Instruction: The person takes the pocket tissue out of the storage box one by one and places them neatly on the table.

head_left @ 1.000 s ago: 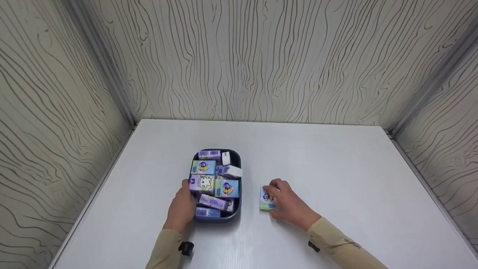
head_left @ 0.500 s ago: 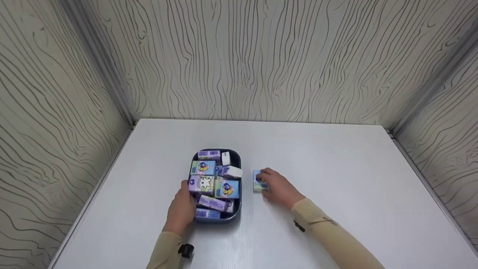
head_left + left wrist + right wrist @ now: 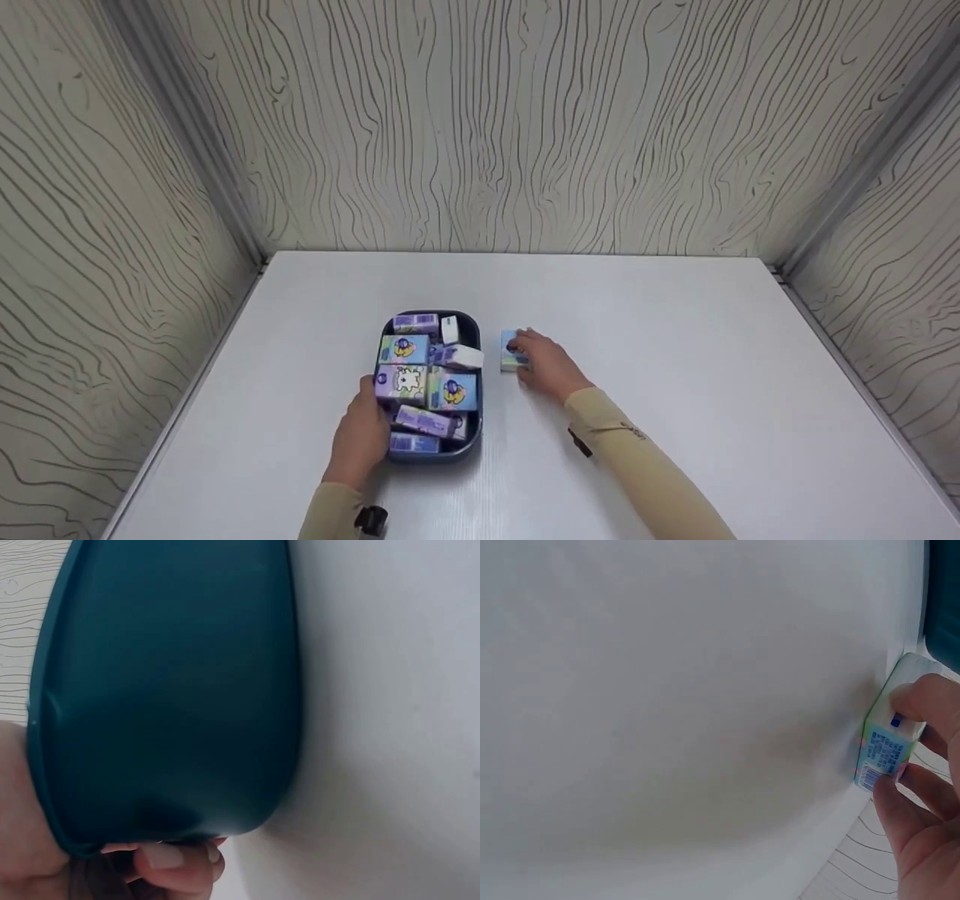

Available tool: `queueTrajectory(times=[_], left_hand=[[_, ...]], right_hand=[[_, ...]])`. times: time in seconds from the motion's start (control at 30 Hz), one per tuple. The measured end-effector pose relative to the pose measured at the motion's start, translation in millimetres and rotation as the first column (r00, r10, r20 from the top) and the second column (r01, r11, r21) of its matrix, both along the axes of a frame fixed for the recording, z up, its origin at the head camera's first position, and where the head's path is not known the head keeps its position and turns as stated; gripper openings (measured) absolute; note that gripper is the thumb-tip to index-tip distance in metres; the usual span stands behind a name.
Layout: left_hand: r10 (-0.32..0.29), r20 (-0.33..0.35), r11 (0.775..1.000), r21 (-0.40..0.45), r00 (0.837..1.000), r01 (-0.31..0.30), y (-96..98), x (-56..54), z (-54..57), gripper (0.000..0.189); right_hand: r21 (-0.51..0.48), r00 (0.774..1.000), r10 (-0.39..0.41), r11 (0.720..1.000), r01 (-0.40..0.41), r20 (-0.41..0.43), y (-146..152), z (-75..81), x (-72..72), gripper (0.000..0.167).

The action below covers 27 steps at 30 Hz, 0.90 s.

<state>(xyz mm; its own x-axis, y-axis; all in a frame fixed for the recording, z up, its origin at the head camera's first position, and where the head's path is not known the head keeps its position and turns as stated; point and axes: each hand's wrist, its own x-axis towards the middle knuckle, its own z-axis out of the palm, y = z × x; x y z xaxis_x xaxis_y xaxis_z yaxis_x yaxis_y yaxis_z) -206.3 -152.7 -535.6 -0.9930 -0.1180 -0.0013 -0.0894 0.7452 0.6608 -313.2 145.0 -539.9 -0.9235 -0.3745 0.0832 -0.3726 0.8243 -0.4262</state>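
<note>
Left of the table's middle stands a dark teal plastic basin (image 3: 480, 431) filled with small printed packs. My left hand (image 3: 361, 433) holds the basin by its left side; in the left wrist view, fingertips (image 3: 165, 856) show curled against the teal wall (image 3: 172, 705). Just right of the basin, my right hand (image 3: 547, 365) grips a small light-blue pack (image 3: 510, 352) with a cartoon print. In the right wrist view, the thumb and fingers pinch this box-shaped pack (image 3: 885, 750), whose side bears blue print and a barcode. It is low at the white tabletop.
Inside the basin lie a white-and-purple pack (image 3: 401, 382), a blue pack with a yellow figure (image 3: 454, 390) and several others, piled to the rim. One white-ended pack (image 3: 469, 358) juts over the right rim. Wood-patterned panels (image 3: 480, 127) wall the white table (image 3: 675, 315).
My right hand has moved forward and left with the light-blue pack, nearer to the basin's right side. The left hand keeps its hold on the basin. The head view has tilted slightly.
</note>
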Motion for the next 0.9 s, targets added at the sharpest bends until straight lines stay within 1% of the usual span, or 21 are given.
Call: queueTrajectory(times=[0.17, 0.3, 0.4, 0.5, 0.67, 0.8, 0.9], left_hand=[[0.002, -0.006, 1.0, 0.0, 1.0, -0.002, 0.1, 1.2, -0.8, 0.04], [0.001, -0.035, 1.0, -0.015, 0.999, -0.002, -0.5, 0.7, -2.1, 0.037], [0.002, -0.041, 1.0, -0.026, 0.999, -0.003, -1.4, 0.6, -2.7, 0.035], [0.004, -0.028, 1.0, -0.021, 1.0, -0.005, -1.1, 1.5, -2.1, 0.038], [0.0, -0.031, 1.0, -0.012, 1.0, 0.0, -1.2, 1.6, 0.6, 0.04], [0.003, -0.023, 1.0, -0.003, 1.0, -0.003, 0.0, 1.1, 0.5, 0.039], [0.006, -0.01, 1.0, 0.003, 1.0, -0.006, 0.9, 0.6, -0.2, 0.04]], right_hand=[[-0.027, 1.0, -0.024, 0.999, 0.024, 0.009, -0.5, -1.8, -3.0, 0.041], [-0.025, 1.0, -0.03, 0.999, 0.03, 0.007, -1.4, -2.7, -5.5, 0.041], [-0.025, 1.0, -0.029, 0.999, 0.029, 0.007, -3.3, -3.1, -6.9, 0.042], [-0.037, 1.0, -0.027, 0.999, 0.027, 0.002, -3.8, -2.6, -6.8, 0.042], [-0.042, 0.999, -0.034, 0.999, 0.034, -0.006, -4.4, -2.1, -6.5, 0.041], [-0.028, 0.999, -0.026, 0.999, 0.025, -0.027, -5.7, -0.5, -4.6, 0.041], [-0.014, 0.999, -0.022, 1.0, 0.021, -0.039, -8.3, 3.5, -1.7, 0.045]])
